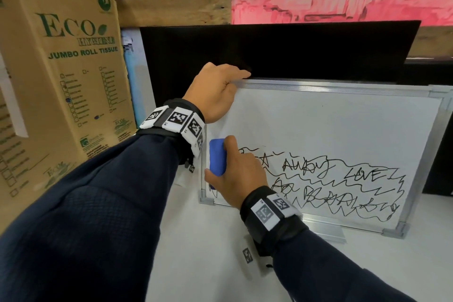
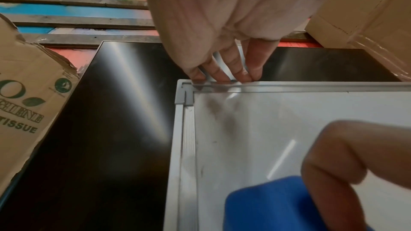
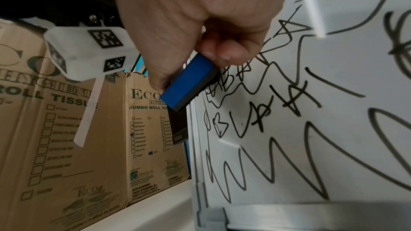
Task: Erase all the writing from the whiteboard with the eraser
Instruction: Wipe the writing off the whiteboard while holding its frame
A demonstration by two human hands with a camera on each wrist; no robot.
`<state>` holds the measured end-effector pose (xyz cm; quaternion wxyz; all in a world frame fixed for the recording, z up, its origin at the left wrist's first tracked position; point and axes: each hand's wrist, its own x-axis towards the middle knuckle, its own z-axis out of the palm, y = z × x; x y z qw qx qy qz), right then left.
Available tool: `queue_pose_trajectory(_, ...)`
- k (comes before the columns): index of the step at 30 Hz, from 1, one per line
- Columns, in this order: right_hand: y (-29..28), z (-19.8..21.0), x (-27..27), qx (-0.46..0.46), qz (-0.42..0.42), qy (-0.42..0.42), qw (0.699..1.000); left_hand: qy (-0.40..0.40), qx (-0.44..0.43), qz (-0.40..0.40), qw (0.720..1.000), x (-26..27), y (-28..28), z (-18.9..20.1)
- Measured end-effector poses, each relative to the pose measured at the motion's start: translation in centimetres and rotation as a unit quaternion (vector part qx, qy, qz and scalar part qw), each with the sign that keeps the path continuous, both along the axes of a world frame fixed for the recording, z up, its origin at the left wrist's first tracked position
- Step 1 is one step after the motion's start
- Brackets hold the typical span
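— Right hand (image 1: pixel 239 174) is wrapped round the blue eraser (image 1: pixel 217 156), thumb on one long side, fingers curled over the other. It's got the pad flat against the whiteboard (image 1: pixel 331 125), low on the left side, right by the frame.

— And the other one?

— Left hand (image 1: pixel 215 91) is up at the top left corner, fingers hooked over the top rail (image 1: pixel 318 85), thumb lying along it. Forearm angles up from the lower left, dark sleeve, marker band at the wrist.

— Is the board standing?

— Leaning back against a black panel (image 1: pixel 269 49), bottom edge on the white table (image 1: pixel 208 252). Upper half of the board is bare white; the black scribbles (image 1: pixel 343 179) run across the lower half, starting just right of the eraser.

— What does the left wrist camera give you?

— Fingertips (image 2: pixel 222 76) pressed down on the rail next to the grey corner cap (image 2: pixel 183 94), which the head view hides behind the hand. Also grey smudges on the white just under that corner. The eraser only pokes in at the bottom of that picture, with a knuckle of the other hand above it.

— And the right wrist one?

— Eraser seen edge on: blue body, darker felt layer (image 3: pixel 200 90) against the board. The scribbles are close and big there. Behind the hand stand brown cardboard boxes (image 3: pixel 66 138) printed "JUMBO ROLL TISSUE", just left of the board.
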<state>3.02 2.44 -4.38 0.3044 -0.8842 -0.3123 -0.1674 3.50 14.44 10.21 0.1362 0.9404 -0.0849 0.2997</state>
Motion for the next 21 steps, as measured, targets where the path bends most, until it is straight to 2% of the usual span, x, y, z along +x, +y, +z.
queue_pose_trajectory(5, 0.5, -0.2, 0.2, 0.0, 0.012, 0.003, 1.0, -0.018, -0.035, -0.046, 0.998, -0.5, 0.2, 0.0)
queue_pose_trajectory(11, 0.5, 0.0, 0.7, 0.011, -0.005, -0.012, 1.0, -0.019, -0.041, -0.059, 0.997, -0.4, 0.3, -0.1)
queue_pose_trajectory(15, -0.2, 0.0, 0.2, -0.018, 0.013, 0.003, 1.0, -0.006, -0.038, -0.053, 0.998, -0.5, 0.7, 0.0)
queue_pose_trajectory(21, -0.9, 0.6, 0.4, -0.01, -0.024, -0.026, 0.999, -0.005, -0.034, -0.054, 0.998, -0.5, 0.9, -0.2)
